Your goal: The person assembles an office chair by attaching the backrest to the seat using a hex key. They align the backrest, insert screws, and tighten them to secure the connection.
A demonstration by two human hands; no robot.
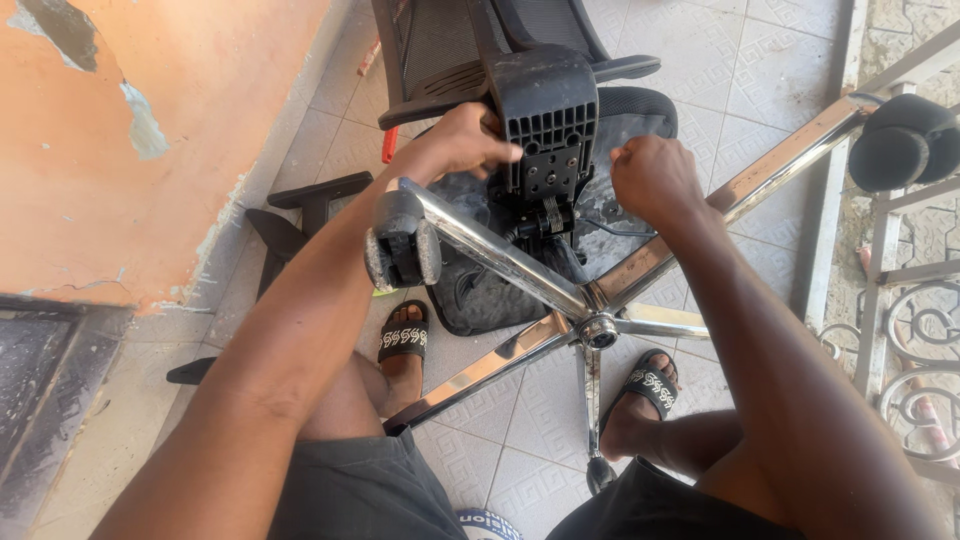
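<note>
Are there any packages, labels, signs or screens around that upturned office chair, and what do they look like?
No packages, signs or screens show.
Sandal straps: black bands with a white printed pattern, one on each foot under the chrome chair base.
Printed patch: bottom edge between the knees, rounded, white with blue lettering, partly cut off.

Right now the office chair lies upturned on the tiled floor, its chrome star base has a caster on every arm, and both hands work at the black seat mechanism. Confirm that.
Not quite. In the head view the chrome star base carries casters on only some arms: one caster sits by the left hand, while the arm under the right hand ends bare. The rest stands.
</note>
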